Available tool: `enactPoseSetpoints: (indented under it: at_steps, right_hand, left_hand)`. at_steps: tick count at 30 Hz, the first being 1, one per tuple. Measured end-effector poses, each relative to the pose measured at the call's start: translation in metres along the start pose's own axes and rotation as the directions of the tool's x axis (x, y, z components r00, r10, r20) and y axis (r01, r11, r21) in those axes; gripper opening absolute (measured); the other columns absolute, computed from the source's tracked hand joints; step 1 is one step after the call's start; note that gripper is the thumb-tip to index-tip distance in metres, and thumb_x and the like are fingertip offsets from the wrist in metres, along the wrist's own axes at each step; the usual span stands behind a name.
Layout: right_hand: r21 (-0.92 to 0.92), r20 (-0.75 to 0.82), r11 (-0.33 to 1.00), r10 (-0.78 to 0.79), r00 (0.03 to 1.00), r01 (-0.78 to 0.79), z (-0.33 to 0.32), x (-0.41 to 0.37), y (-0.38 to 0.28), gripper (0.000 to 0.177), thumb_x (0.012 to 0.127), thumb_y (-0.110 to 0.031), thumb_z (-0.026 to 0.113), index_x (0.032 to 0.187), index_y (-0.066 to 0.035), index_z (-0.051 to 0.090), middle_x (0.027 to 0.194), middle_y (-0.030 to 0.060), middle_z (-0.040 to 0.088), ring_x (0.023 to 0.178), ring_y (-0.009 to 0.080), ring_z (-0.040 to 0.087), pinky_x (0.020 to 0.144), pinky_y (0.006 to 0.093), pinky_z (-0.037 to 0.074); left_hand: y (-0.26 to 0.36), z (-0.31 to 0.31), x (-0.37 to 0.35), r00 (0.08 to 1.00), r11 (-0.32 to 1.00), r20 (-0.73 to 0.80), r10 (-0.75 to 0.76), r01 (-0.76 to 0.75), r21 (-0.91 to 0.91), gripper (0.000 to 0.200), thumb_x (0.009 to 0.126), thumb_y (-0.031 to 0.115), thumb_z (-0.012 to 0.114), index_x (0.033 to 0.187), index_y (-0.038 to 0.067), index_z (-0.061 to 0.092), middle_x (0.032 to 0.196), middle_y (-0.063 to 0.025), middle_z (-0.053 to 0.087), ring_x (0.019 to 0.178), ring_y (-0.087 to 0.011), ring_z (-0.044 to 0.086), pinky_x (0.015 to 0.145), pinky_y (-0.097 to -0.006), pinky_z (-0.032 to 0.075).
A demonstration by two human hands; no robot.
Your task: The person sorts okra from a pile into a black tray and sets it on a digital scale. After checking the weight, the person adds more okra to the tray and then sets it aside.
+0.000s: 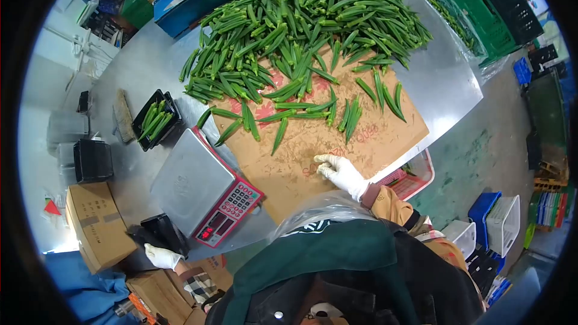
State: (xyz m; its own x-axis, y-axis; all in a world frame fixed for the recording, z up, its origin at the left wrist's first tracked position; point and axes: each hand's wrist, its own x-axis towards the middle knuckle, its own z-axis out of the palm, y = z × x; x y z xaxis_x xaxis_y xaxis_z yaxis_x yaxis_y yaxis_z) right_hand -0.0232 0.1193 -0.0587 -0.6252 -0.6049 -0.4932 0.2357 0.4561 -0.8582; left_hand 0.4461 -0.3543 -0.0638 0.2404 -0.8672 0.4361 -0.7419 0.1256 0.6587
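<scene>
Watching the head cam feed here. The right hand [339, 171], in a white glove, is lying flat and relaxed, fingers loosely spread, gripping nothing. It rests on the cardboard sheet [385, 135] just below frame centre, around 5 o'clock. That sheet covers the near part of the metal table [442, 78].

The big okra pile [301, 18] fills the 12 o'clock area and spills onto the far edge of the cardboard. Some loose okra pods [280, 132] lie scattered between the pile and the right hand, near it but not touching.

The left hand [162, 257], gloved too, is way down at 7 o'clock, right up against the near edge of an empty black tray [162, 233]. I honestly can't tell if it's gripping the tray or just touching it; the fingers are too small to read.

The scale [189, 180], with its red keypad, sits just beside the cardboard's left edge, about 8 o'clock from centre. At 9 o'clock there's a tray of okra [155, 120], and further left a stack of black trays [93, 159], with a cardboard box [96, 225] below it. A green crate [487, 18] sits at 2 o'clock.
</scene>
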Motion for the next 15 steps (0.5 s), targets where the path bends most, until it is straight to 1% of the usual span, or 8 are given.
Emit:
enactPoseSetpoints:
  at_steps: [2,4,6,9,11,12,14,15]
  right_hand:
    - [0.055,-0.043,0.998,0.032,0.999,-0.03,-0.006,0.001,0.007,0.036,0.095,-0.01,0.064,0.13,-0.001,0.063,0.091,0.003,0.069,0.072,0.0078,0.055,0.068,0.0251,0.05]
    - [0.012,-0.083,0.998,0.064,0.994,-0.063,-0.02,0.007,0.019,0.034,0.095,-0.01,0.065,0.128,-0.001,0.064,0.089,0.0025,0.069,0.072,0.007,0.055,0.068,0.0244,0.05]
    - [0.053,-0.206,0.999,0.01,0.979,0.001,-0.04,0.017,0.037,0.033,0.095,-0.009,0.065,0.126,0.0,0.065,0.088,0.0022,0.069,0.072,0.0066,0.056,0.067,0.0245,0.05]
    - [0.163,-0.402,0.986,0.043,0.915,0.025,-0.095,0.023,0.027,0.027,0.095,-0.01,0.065,0.12,-0.001,0.068,0.083,0.0029,0.069,0.072,0.0088,0.061,0.069,0.0265,0.052]
    - [-0.096,-0.685,0.993,-0.118,0.719,0.071,-0.135,0.035,0.038,0.025,0.093,-0.01,0.065,0.116,-0.001,0.07,0.08,0.0056,0.069,0.068,0.011,0.06,0.068,0.0274,0.052]
    - [-0.08,-0.746,0.992,-0.126,0.653,0.1,-0.154,0.041,0.037,0.027,0.092,-0.011,0.066,0.118,-0.003,0.07,0.083,0.007,0.07,0.071,0.0137,0.062,0.071,0.0291,0.052]
    - [-0.405,-0.788,0.914,-0.34,0.514,-0.017,-0.187,0.056,0.045,0.03,0.091,-0.015,0.069,0.119,-0.005,0.069,0.097,0.0123,0.071,0.082,0.0207,0.067,0.075,0.0339,0.053]
    - [-0.627,-0.714,0.765,-0.491,0.499,-0.144,-0.201,0.063,0.048,0.034,0.09,-0.015,0.07,0.123,-0.006,0.067,0.099,0.0136,0.071,0.085,0.023,0.068,0.078,0.035,0.053]
  left_hand:
    - [0.095,-0.005,-0.026,0.991,0.99,-0.041,0.127,-0.129,-0.064,0.03,0.1,0.023,0.063,0.112,-0.004,0.072,0.109,-0.0153,0.073,0.099,-0.0229,0.065,0.09,-0.0349,0.051]
    - [0.155,0.004,-0.072,0.952,0.957,0.188,0.241,-0.202,-0.206,0.026,0.1,0.021,0.064,0.107,-0.003,0.072,0.104,-0.0125,0.072,0.096,-0.0214,0.064,0.09,-0.0345,0.05]
    - [0.185,0.003,-0.103,0.714,0.868,0.525,0.463,-0.486,-0.105,0.019,0.098,0.017,0.065,0.107,0.002,0.071,0.102,-0.0109,0.07,0.097,-0.0238,0.062,0.092,-0.0342,0.047]
    - [0.199,0.001,-0.13,0.575,0.759,0.554,0.602,-0.628,-0.174,0.019,0.097,0.008,0.064,0.114,0.001,0.07,0.115,-0.0129,0.069,0.11,-0.0276,0.061,0.101,-0.0387,0.046]
    - [0.233,-0.005,-0.148,0.635,0.795,0.505,0.584,-0.574,-0.198,0.026,0.096,0.007,0.064,0.122,0.0,0.067,0.122,-0.0147,0.066,0.115,-0.0283,0.06,0.104,-0.0388,0.044]
    - [0.25,-0.009,-0.155,0.668,0.813,0.48,0.569,-0.544,-0.206,0.03,0.096,0.006,0.064,0.125,0.0,0.065,0.125,-0.0156,0.065,0.118,-0.0287,0.059,0.106,-0.0389,0.043]
    - [0.275,-0.005,-0.161,0.606,0.783,0.524,0.598,-0.582,-0.22,0.038,0.095,0.004,0.064,0.133,-0.001,0.06,0.131,-0.0168,0.062,0.122,-0.0293,0.057,0.109,-0.0386,0.041]
    - [0.292,0.003,-0.168,0.587,0.774,0.535,0.607,-0.59,-0.231,0.038,0.095,0.003,0.064,0.132,-0.001,0.06,0.13,-0.0164,0.062,0.122,-0.0292,0.057,0.109,-0.0386,0.041]
